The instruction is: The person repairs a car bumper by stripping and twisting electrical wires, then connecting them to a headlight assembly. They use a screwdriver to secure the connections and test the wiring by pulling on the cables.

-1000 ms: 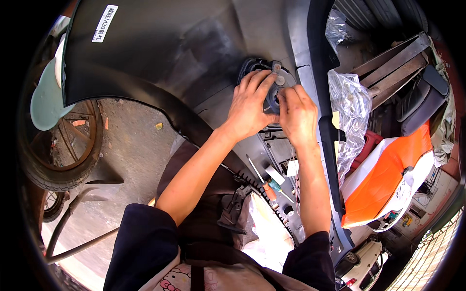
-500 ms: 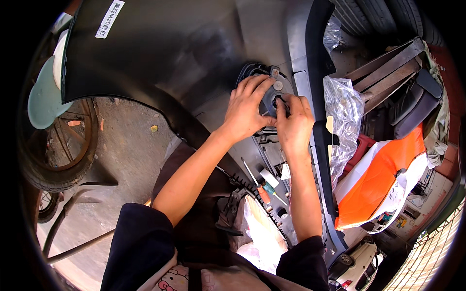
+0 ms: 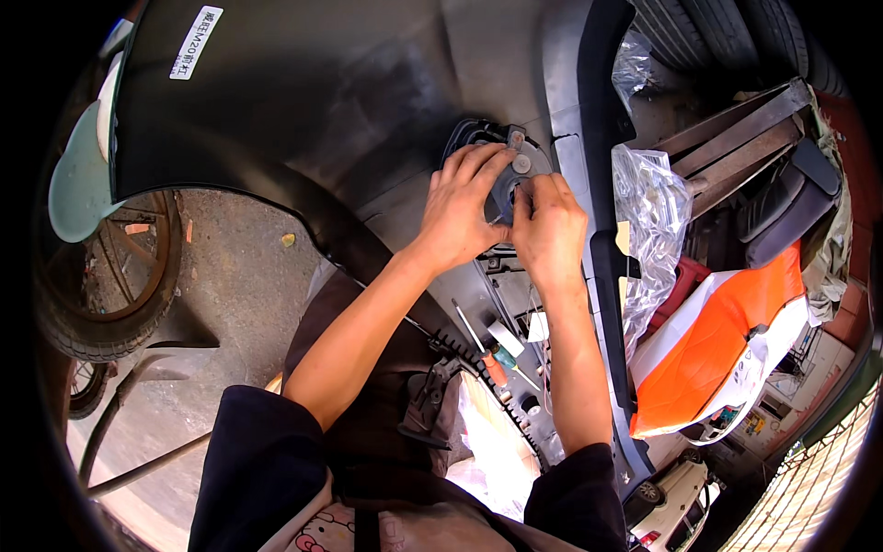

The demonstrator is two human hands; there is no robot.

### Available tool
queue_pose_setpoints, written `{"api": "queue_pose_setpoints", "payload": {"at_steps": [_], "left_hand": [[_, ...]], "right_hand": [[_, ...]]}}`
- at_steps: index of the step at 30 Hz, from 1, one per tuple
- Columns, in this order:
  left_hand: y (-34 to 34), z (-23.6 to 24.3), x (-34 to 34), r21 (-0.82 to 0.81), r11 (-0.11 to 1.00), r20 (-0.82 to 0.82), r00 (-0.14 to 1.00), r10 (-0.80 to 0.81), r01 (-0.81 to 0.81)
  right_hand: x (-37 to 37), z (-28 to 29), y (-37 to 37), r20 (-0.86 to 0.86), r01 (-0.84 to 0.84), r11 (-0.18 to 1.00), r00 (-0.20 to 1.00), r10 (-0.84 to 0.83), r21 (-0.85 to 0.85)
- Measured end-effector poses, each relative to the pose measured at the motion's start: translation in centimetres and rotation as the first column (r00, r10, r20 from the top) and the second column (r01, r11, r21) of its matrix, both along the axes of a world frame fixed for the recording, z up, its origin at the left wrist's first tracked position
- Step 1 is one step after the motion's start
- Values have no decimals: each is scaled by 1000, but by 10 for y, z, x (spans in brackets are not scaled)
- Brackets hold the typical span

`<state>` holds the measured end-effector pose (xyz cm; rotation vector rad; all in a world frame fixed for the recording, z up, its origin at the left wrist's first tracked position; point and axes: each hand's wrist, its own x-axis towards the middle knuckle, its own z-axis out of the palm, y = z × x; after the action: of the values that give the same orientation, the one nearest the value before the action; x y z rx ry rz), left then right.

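A large black car bumper point(image 3: 349, 101) lies inner side up before me. Set in it is a round grey lamp housing point(image 3: 522, 164), probably a fog lamp, with a metal tab at its far side. My left hand point(image 3: 464, 198) grips the housing's left side, fingers over it and thumb at the near edge. With fingers closed, my right hand point(image 3: 554, 225) pinches a small dark part at the housing's middle, mostly covered by the fingers. Nearer me on the bumper lie an orange-handled screwdriver point(image 3: 494, 368) and a green-handled screwdriver point(image 3: 505, 357).
Clear plastic wrap point(image 3: 648, 207) and an orange-and-white bag point(image 3: 717, 345) lie to the right, below metal bars point(image 3: 740, 138) and stacked tyres point(image 3: 713, 37). An old spoked wheel point(image 3: 152, 294) and a pale green seat-like piece point(image 3: 78, 189) stand at the left.
My right hand has turned slightly and shifted a little left over the dark part, which is now more covered. The left hand keeps its hold on the housing.
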<state>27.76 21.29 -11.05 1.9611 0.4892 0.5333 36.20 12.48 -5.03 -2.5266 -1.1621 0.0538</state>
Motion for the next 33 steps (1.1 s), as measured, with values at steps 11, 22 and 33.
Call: {"api": "queue_pose_setpoints", "payload": {"at_steps": [11,22,33], "left_hand": [[0,3,0,-10,1000,-9,1000,-28,28],[4,6,-11,-83,996,137,989,53,-41],[0,26,-5,-5,984,225,959,-174,179]], "right_hand": [[3,16,-9,-180,99,994,980,-89,50],[-13,-3,-42,-628,518,739,760,-168,430],[-18,9,-31,-436,375,716,893,-111,588]]}}
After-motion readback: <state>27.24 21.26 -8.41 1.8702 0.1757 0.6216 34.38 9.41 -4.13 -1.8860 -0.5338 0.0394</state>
